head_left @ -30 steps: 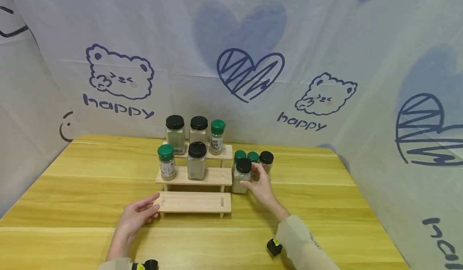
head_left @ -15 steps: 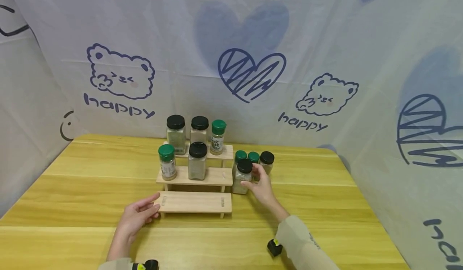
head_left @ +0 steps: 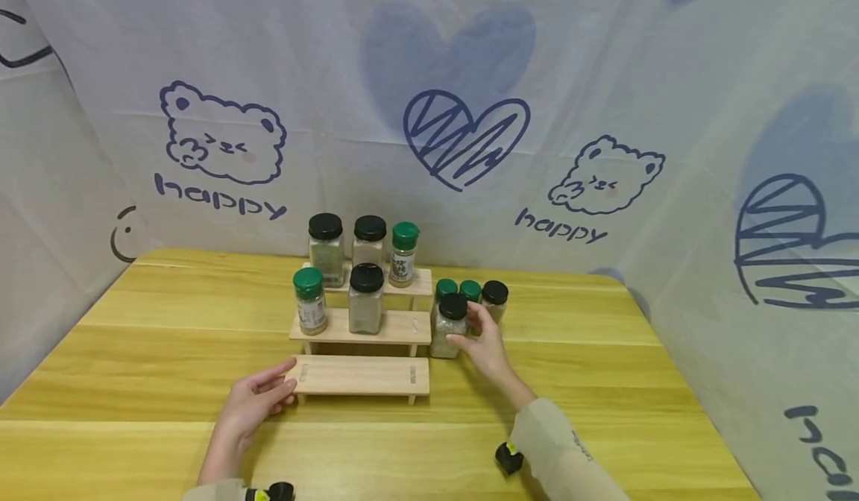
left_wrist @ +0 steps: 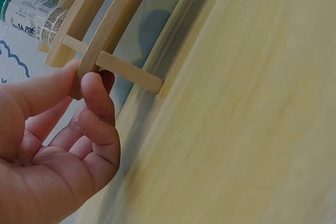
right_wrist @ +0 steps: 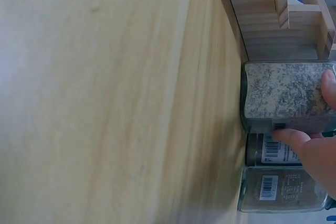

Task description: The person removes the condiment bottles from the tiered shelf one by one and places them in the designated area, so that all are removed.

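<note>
A three-tier wooden spice rack [head_left: 356,376] stands on the table. My left hand [head_left: 248,404] pinches the left end of its lowest shelf; the left wrist view shows the thumb on one face of the board [left_wrist: 116,29] and curled fingers at the other. To the right of the rack, my right hand [head_left: 485,346] grips a clear, black-lidded spice jar [head_left: 443,337] from its right side. Pale, speckled contents fill this jar [right_wrist: 286,90] in the right wrist view. It stands upright, close beside the middle shelf.
Behind the held jar are two green-lidded jars [head_left: 469,290] and a black-lidded jar [head_left: 495,294]. The middle shelf bears a green-lidded jar [head_left: 312,314] and a black-lidded jar [head_left: 365,311]. Three more jars line the top shelf [head_left: 421,283]. A printed cloth [head_left: 349,54] hangs behind the table.
</note>
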A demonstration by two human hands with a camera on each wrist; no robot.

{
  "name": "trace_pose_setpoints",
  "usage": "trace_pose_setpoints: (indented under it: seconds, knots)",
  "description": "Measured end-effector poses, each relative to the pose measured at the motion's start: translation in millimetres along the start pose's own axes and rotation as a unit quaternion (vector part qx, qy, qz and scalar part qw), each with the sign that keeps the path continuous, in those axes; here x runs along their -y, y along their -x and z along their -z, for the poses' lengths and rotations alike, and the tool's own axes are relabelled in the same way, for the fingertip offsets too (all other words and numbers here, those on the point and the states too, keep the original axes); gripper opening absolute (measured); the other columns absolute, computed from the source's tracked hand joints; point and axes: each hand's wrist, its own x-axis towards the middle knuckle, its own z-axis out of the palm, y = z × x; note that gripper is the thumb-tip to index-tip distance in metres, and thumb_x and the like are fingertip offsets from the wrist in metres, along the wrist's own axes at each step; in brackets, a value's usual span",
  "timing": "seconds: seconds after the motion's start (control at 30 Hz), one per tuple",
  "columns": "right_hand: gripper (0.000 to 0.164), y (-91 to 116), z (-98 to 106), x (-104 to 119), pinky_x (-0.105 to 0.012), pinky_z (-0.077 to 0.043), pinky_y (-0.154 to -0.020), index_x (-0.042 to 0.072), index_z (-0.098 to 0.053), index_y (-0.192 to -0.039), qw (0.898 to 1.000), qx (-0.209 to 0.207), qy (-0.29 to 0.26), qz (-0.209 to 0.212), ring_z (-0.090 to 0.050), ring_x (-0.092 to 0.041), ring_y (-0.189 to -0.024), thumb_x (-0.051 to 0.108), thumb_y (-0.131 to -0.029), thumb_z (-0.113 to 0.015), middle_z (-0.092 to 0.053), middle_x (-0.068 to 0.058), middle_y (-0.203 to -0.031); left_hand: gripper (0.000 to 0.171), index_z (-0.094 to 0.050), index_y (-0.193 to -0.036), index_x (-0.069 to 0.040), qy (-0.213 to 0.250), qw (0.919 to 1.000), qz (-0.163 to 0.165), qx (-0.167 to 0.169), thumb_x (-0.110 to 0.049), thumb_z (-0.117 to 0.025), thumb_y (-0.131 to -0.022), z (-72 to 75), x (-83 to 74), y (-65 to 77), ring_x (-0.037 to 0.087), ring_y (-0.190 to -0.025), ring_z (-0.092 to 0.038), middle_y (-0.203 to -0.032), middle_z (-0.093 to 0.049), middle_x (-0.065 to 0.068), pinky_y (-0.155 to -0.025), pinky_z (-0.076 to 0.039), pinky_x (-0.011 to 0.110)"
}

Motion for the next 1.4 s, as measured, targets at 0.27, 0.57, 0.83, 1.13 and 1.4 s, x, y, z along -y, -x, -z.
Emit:
trace_pose_setpoints:
  seconds: [0.27,0.57,0.83,1.13,1.4]
  knots:
    - [0.057,-3,0,-23,-0.047,-0.038,-0.088,-0.007,-0.040,-0.124,1.000,0.015,0.006,-0.023,-0.046,-0.038,-0.105,-0.003,-0.074,-0.069,-0.049,-0.025,-0.114,0.044,-0.046,-0.125,0.004,0.000,1.0000,-0.003,0.000,-0.005,-0.060,-0.084,-0.2,1.1,-0.1,0.010,-0.065,-0.059,-0.079,-0.061,-0.002,-0.056,-0.045,0.021]
    - [0.061,2,2,-20,-0.048,-0.039,-0.088,-0.006,-0.035,-0.127,0.998,0.012,-0.042,-0.054,-0.042,-0.039,-0.109,-0.002,-0.076,-0.068,-0.042,-0.026,-0.119,0.044,-0.046,-0.125,0.004,-0.001,1.0000,-0.002,0.001,-0.005,-0.061,-0.084,0.1,1.4,-1.5,0.009,-0.065,-0.059,-0.079,-0.061,-0.002,-0.056,-0.045,0.021]
    - [0.053,7,8,-14,-0.040,-0.043,-0.085,-0.010,-0.039,-0.123,0.995,-0.028,-0.059,-0.071,-0.045,-0.041,-0.106,0.001,-0.079,-0.066,-0.045,-0.027,-0.116,0.045,-0.046,-0.126,0.003,-0.008,1.0000,0.003,0.000,-0.007,-0.061,-0.085,0.3,0.8,-2.1,0.010,-0.066,-0.059,-0.080,-0.062,-0.002,-0.057,-0.045,0.022]
    - [0.028,18,8,18,-0.012,-0.043,-0.061,-0.020,-0.049,-0.102,0.989,-0.125,-0.070,-0.040,-0.054,-0.026,-0.084,-0.010,-0.078,-0.060,-0.051,-0.034,-0.097,0.045,-0.045,-0.126,0.003,-0.007,1.0000,0.002,0.001,-0.007,-0.061,-0.085,0.5,2.9,-1.1,0.010,-0.066,-0.059,-0.081,-0.062,-0.002,-0.057,-0.045,0.022]
    - [0.017,23,7,26,-0.011,-0.041,-0.057,-0.020,-0.052,-0.092,0.981,-0.176,-0.082,0.018,-0.051,-0.003,-0.071,-0.011,-0.079,-0.059,-0.054,-0.029,-0.086,0.045,-0.046,-0.126,0.003,-0.004,1.0000,0.004,0.001,-0.007,-0.061,-0.085,0.1,3.2,-1.1,0.010,-0.067,-0.059,-0.081,-0.061,-0.002,-0.057,-0.045,0.022]
